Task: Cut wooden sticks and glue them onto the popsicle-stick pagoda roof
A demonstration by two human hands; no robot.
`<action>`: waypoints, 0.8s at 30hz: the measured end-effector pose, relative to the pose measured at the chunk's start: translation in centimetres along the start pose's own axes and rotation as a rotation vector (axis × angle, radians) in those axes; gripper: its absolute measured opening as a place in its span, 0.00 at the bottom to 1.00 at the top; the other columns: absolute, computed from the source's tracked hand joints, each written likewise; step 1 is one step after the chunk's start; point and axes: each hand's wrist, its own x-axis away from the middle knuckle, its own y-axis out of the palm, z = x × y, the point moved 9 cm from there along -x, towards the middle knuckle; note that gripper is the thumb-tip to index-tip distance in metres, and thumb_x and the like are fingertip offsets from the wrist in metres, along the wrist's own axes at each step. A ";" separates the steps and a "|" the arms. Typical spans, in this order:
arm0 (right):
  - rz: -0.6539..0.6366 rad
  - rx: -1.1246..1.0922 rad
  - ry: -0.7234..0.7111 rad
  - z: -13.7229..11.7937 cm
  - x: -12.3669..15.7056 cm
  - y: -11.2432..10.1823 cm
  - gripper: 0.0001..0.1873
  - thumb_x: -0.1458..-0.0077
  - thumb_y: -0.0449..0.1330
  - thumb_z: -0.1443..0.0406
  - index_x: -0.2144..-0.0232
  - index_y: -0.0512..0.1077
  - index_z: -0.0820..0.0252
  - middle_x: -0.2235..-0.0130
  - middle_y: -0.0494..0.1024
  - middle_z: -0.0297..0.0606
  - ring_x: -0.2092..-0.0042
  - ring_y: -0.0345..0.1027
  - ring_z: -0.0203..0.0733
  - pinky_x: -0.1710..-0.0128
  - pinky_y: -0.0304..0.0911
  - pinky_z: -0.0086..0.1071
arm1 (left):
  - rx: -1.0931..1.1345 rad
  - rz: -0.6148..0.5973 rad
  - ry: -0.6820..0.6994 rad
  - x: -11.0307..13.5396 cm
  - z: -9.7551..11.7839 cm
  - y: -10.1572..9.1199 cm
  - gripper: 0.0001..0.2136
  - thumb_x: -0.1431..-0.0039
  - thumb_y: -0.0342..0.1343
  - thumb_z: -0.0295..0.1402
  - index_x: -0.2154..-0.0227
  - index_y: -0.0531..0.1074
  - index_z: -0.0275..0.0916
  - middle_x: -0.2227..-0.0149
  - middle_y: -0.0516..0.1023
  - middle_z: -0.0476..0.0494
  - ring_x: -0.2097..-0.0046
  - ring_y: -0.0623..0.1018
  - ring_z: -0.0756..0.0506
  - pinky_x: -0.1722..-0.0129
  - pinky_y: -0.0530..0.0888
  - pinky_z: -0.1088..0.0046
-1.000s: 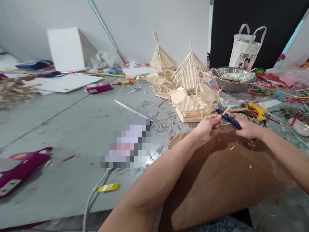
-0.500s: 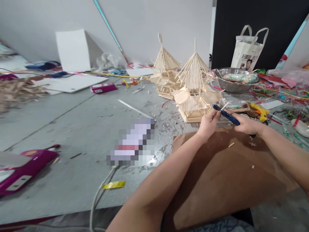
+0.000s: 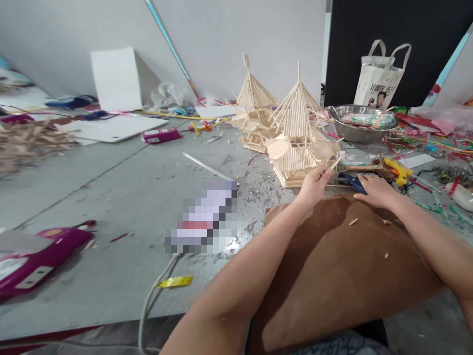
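Observation:
Between the thumb and fingers of my left hand [image 3: 314, 185] is a short thin wooden stick [image 3: 336, 162], tilted upward. My right hand [image 3: 377, 191] lies over a pair of blue pliers [image 3: 354, 182], low at the back edge of the brown board; its fingers partly cover the handles. Just beyond my left hand stands a pagoda model [image 3: 298, 143] built of wooden sticks, with a pointed roof and a wide lower tier. A second stick pagoda [image 3: 254, 98] is behind it to the left.
A yellow glue gun [image 3: 398, 171] lies right of my right hand. A steel bowl [image 3: 360, 130] holds wrapped sticks. Small offcuts dot the brown board [image 3: 332, 266]. A blurred-out device [image 3: 201, 214] with a cable and a magenta power strip [image 3: 40, 259] are to the left.
My right hand has moved the pliers away from the stick, lowering them to the right. My left hand, still with the stick, has shifted slightly left.

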 end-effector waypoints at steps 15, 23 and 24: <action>0.760 0.042 -0.405 -7.8 2.4 -8.4 0.14 0.41 0.47 0.64 0.63 0.72 0.59 0.67 0.75 0.39 0.61 0.61 0.42 0.55 0.51 0.36 | -0.341 -0.164 0.076 0.5 1.0 1.5 0.11 0.44 0.45 0.33 0.81 0.62 0.37 0.81 0.61 0.52 0.75 0.62 0.52 0.73 0.60 0.76; 0.633 0.029 -0.312 -7.1 2.0 -7.0 0.19 0.40 0.42 0.60 0.69 0.72 0.58 0.70 0.73 0.42 0.63 0.59 0.45 0.61 0.47 0.38 | -0.371 -0.155 0.116 0.4 0.2 1.8 0.12 0.45 0.46 0.33 0.83 0.61 0.38 0.82 0.62 0.52 0.76 0.63 0.52 0.74 0.58 0.76; 0.636 0.033 -0.308 -7.2 2.0 -7.0 0.20 0.40 0.42 0.60 0.70 0.72 0.59 0.71 0.72 0.42 0.63 0.58 0.45 0.61 0.47 0.37 | -0.388 -0.154 0.115 0.3 0.1 1.9 0.12 0.45 0.46 0.33 0.83 0.61 0.38 0.82 0.62 0.52 0.75 0.63 0.51 0.73 0.58 0.76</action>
